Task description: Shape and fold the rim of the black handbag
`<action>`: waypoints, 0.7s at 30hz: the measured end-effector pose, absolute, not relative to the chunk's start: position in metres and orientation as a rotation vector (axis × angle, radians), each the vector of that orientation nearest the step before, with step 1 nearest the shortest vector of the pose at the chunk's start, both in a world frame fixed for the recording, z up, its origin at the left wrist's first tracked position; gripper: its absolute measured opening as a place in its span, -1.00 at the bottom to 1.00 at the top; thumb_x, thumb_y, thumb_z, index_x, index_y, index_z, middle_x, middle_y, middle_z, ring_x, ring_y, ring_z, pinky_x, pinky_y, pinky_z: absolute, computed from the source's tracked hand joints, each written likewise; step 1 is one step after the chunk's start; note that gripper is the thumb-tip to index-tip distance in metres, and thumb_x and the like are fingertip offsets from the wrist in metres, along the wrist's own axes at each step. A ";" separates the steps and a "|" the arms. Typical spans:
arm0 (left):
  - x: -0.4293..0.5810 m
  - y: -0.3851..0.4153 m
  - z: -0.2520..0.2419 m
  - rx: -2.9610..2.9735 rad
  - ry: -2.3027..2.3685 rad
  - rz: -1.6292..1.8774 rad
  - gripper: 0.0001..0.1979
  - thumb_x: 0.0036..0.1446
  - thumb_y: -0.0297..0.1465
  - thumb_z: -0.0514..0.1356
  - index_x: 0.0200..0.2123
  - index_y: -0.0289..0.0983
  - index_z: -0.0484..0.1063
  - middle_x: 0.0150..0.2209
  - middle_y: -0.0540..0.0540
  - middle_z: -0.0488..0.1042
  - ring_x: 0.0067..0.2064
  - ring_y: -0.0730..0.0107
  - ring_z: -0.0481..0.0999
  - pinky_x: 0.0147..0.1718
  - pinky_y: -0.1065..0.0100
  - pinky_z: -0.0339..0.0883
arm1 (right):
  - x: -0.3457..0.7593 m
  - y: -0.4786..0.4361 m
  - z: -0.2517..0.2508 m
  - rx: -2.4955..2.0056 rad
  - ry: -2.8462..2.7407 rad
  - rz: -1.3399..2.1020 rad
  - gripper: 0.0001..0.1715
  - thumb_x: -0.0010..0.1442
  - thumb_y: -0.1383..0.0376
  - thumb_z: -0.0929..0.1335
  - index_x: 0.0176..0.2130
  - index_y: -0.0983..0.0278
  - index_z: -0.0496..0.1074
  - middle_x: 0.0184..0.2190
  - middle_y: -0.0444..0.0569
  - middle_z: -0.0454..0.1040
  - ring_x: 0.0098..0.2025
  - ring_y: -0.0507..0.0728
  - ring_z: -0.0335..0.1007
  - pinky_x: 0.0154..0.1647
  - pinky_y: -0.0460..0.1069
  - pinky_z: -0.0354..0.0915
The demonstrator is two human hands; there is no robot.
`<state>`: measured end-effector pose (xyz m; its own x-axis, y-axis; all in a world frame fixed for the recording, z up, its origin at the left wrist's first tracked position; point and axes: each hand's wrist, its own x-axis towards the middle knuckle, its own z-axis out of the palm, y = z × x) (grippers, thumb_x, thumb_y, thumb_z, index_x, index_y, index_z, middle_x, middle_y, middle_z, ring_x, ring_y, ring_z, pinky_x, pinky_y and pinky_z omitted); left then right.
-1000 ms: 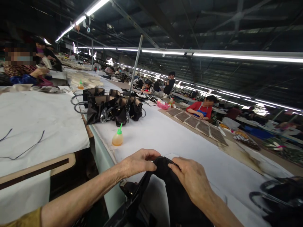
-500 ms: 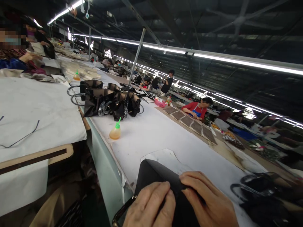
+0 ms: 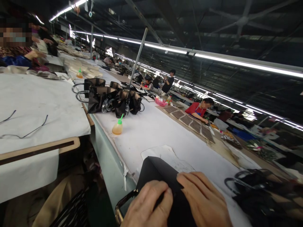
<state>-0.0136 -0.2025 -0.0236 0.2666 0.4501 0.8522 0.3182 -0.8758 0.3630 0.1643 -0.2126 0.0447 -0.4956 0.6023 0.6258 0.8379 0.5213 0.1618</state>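
A black handbag lies at the near edge of the white-covered table, partly hidden under both hands. My left hand is closed on its near left side, with the fingers bent over the black material. On the bag's right side, my right hand grips the edge, its thumb hidden from view. A dark handle with gold-coloured metal sticks out beside my left wrist. Under the bag's far end is a piece of white paper with a curved outline.
A squeeze bottle with a green nozzle and amber liquid stands ahead. Beyond it are several black handbags. More black bags lie at right, blurred. Eyeglasses rest on the left table. Co-workers sit at both sides.
The view has shifted slightly. Both hands stay on the bag, and the right fingers sit a little further left. The red-clothed co-worker across the table has stretched an arm out to the right.
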 end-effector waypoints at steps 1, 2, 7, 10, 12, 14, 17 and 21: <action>-0.016 -0.194 -0.015 2.362 0.643 1.627 -0.62 0.06 -0.57 -0.03 -0.02 -0.31 0.25 -0.16 -0.19 0.41 -0.10 0.36 0.38 -0.17 0.47 0.33 | 0.164 -0.208 0.049 -1.212 -2.291 -0.582 -0.77 0.18 0.39 0.16 -0.29 0.28 0.38 -0.43 -0.04 0.46 -0.35 0.07 0.34 -0.33 -0.06 0.27; -0.019 -0.183 -0.005 2.326 0.585 1.479 -0.62 0.05 -0.56 -0.03 -0.02 -0.29 0.25 -0.14 -0.17 0.40 -0.11 0.38 0.39 -0.16 0.47 0.32 | 0.165 -0.202 0.054 -1.292 -2.308 -0.524 -0.75 0.20 0.37 0.15 -0.34 0.27 0.38 -0.46 -0.06 0.44 -0.38 0.07 0.32 -0.36 -0.06 0.25; -0.025 -0.110 0.038 2.130 0.805 0.648 -0.73 -0.01 -0.39 0.07 -0.21 -0.29 0.41 -0.29 -0.04 0.46 -0.32 0.39 0.42 -0.30 0.44 0.29 | 0.175 -0.164 0.075 -2.008 -2.191 -0.179 -0.79 0.12 0.32 0.22 -0.50 0.22 0.35 -0.54 -0.14 0.39 -0.44 0.05 0.27 -0.43 -0.09 0.12; -0.027 -0.078 0.040 2.061 0.878 0.410 -0.57 -0.06 -0.29 0.11 -0.09 -0.31 0.35 -0.22 -0.09 0.44 -0.33 0.36 0.42 -0.38 0.44 0.27 | 0.189 -0.146 0.068 -2.243 -2.073 -0.029 -0.80 0.04 0.34 0.25 -0.59 0.25 0.26 -0.64 -0.18 0.32 -0.50 0.01 0.21 -0.50 -0.11 0.01; -0.029 -0.070 0.032 2.074 0.887 0.383 -0.44 -0.11 -0.19 0.16 -0.01 -0.28 0.28 -0.16 -0.11 0.41 -0.24 0.30 0.41 -0.33 0.42 0.26 | 0.200 -0.139 0.057 -2.304 -2.003 0.015 -0.81 0.02 0.34 0.25 -0.60 0.25 0.22 -0.64 -0.19 0.31 -0.50 0.01 0.20 -0.51 -0.11 -0.03; -0.029 -0.071 0.018 2.111 0.945 0.367 -0.33 -0.21 -0.14 0.23 0.02 -0.24 0.25 -0.14 -0.12 0.40 -0.19 0.23 0.38 -0.29 0.38 0.24 | 0.210 -0.138 0.044 -2.353 -1.932 0.054 -0.82 0.02 0.32 0.24 -0.59 0.25 0.21 -0.62 -0.18 0.32 -0.50 0.02 0.21 -0.52 -0.11 -0.04; -0.024 -0.076 -0.008 2.117 1.004 0.428 -0.50 -0.22 -0.26 0.24 -0.11 -0.23 0.35 -0.25 -0.07 0.42 -0.23 0.25 0.38 -0.30 0.38 0.22 | 0.221 -0.144 0.031 -2.373 -1.878 0.101 -0.82 0.04 0.29 0.22 -0.57 0.24 0.23 -0.61 -0.17 0.33 -0.49 0.03 0.23 -0.50 -0.11 0.00; -0.013 -0.070 -0.030 1.828 0.717 0.495 -0.73 -0.14 -0.45 0.11 -0.27 -0.30 0.38 -0.43 0.03 0.38 -0.38 0.42 0.35 -0.44 0.49 0.21 | 0.235 -0.153 0.028 -2.198 -1.956 0.300 -0.84 0.05 0.26 0.20 -0.42 0.20 0.33 -0.51 -0.17 0.41 -0.41 0.07 0.31 -0.42 -0.10 0.11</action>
<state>-0.0131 -0.0697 -0.0304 0.7337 0.6794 -0.0008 0.2404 -0.2585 0.9356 0.2349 -0.1529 0.0280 0.1123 0.9933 -0.0281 0.9560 -0.1157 -0.2694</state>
